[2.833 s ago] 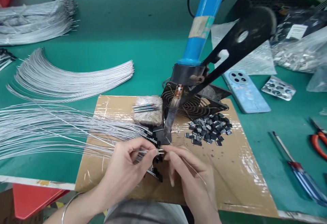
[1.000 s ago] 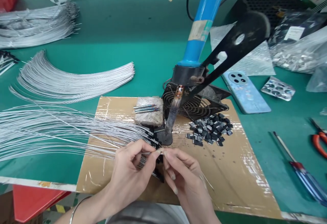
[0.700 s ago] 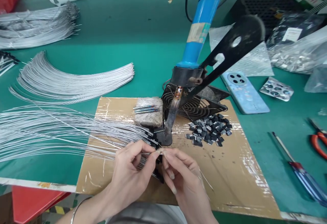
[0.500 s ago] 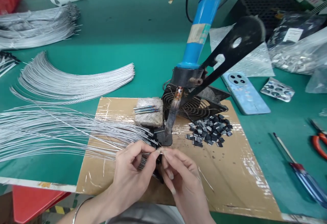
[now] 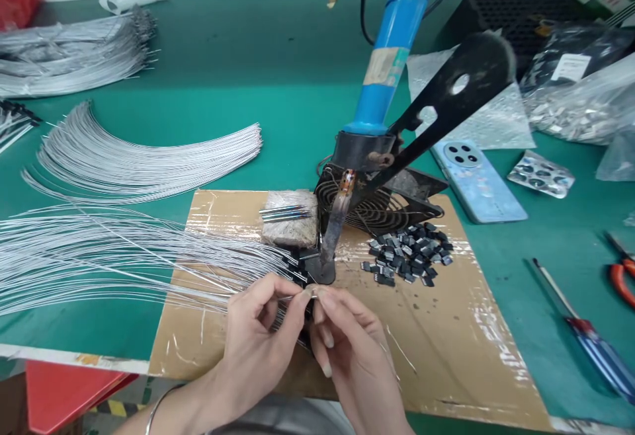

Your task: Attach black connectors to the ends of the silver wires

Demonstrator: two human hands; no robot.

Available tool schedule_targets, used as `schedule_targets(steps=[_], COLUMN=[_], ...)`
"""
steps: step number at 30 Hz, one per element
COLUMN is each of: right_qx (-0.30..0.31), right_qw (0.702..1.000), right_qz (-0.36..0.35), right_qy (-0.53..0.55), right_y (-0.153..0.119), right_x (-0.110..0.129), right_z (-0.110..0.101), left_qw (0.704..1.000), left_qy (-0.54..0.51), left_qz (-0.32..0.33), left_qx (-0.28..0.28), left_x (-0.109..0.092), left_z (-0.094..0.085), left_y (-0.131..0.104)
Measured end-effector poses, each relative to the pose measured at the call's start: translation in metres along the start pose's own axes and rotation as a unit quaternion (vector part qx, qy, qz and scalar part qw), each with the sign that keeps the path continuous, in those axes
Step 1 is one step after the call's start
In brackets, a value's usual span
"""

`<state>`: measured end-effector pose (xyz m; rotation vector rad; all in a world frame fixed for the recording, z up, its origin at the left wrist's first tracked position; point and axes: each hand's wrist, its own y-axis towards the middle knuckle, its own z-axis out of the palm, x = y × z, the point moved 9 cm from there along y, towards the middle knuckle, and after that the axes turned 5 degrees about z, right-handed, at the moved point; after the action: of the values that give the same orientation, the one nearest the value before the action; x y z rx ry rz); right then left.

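Note:
My left hand (image 5: 262, 336) pinches a thin white wire (image 5: 286, 298) between thumb and forefinger. Against it, my right hand (image 5: 354, 339) closes thumb and forefinger on the wire's end; the exact tip is mostly hidden by the fingertips. Just beyond the hands, a soldering iron (image 5: 337, 217) with a blue handle (image 5: 384, 78) hangs tip-down in a black holder. Many white wires (image 5: 198, 250) with black connectors at their right ends lie under and left of my left hand. A loose silvery strand (image 5: 401, 349) shows beside my right hand.
Brown cardboard (image 5: 436, 355) covers the work spot. On it are a small fan (image 5: 421, 190), a pile of black connectors (image 5: 409, 253) and a wrapped block (image 5: 289, 231). A phone (image 5: 481, 184), screwdriver (image 5: 595, 349) and red-handled tool (image 5: 622, 283) lie right; another wire bundle (image 5: 159, 164) lies left.
The hands stay pinched together at nearly the same spot. The lower fingers of my right hand have shifted slightly, and the whole view has moved a little.

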<state>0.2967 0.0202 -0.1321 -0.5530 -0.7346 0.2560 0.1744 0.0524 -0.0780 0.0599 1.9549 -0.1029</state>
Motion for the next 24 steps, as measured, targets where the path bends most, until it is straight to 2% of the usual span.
schedule_targets(steps=[8, 13, 24], right_qx=[-0.006, -0.031, -0.053], right_qw=[0.998, 0.995, 0.995], right_qz=[-0.018, -0.033, -0.026], right_qy=[-0.059, -0.094, -0.081], right_y=[-0.004, -0.006, -0.01], right_x=[0.004, 0.009, 0.012], right_z=[-0.008, -0.007, -0.004], left_qw=[1.0, 1.0, 0.997], left_qy=[-0.001, 0.004, 0.04], left_qz=[-0.009, 0.012, 0.066], left_qx=[-0.001, 0.002, -0.012], left_x=[0.0, -0.004, -0.014], left_z=[-0.004, -0.004, -0.006], left_y=[0.003, 0.002, 0.004])
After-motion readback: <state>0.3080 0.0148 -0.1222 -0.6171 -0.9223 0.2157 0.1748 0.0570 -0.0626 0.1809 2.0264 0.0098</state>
